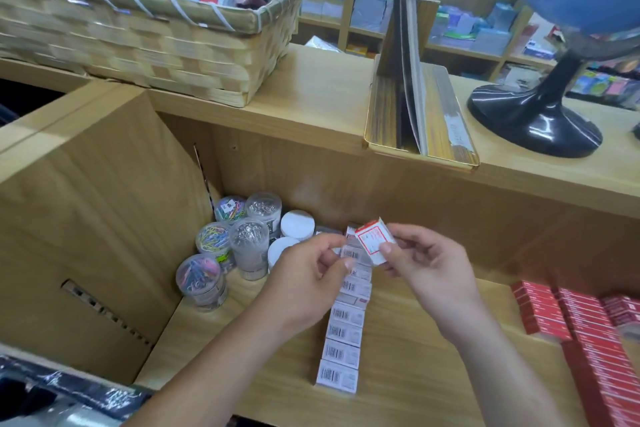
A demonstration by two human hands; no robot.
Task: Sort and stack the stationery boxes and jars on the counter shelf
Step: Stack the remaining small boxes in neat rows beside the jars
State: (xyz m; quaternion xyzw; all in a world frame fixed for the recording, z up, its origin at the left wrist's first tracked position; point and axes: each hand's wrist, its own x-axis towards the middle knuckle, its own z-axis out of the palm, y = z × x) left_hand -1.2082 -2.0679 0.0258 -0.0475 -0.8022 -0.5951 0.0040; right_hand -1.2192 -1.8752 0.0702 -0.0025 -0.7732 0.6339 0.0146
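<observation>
small box held over a row of boxes on the shelf
the fingers [408, 236] of the right hand [426, 263] pinch a small box [372, 239], white with red print and tilted, just above the far end of a row of barcode boxes [343, 333] on the shelf [398, 357]. the left hand [308, 270] curls its fingers close beside it; whether they grip anything i cannot tell. clear jars [225, 243] of clips stand left of the row, red boxes [588, 340] at the right. a basket [156, 55] and a globe [540, 107] sit on the worktop [311, 90] beyond.
</observation>
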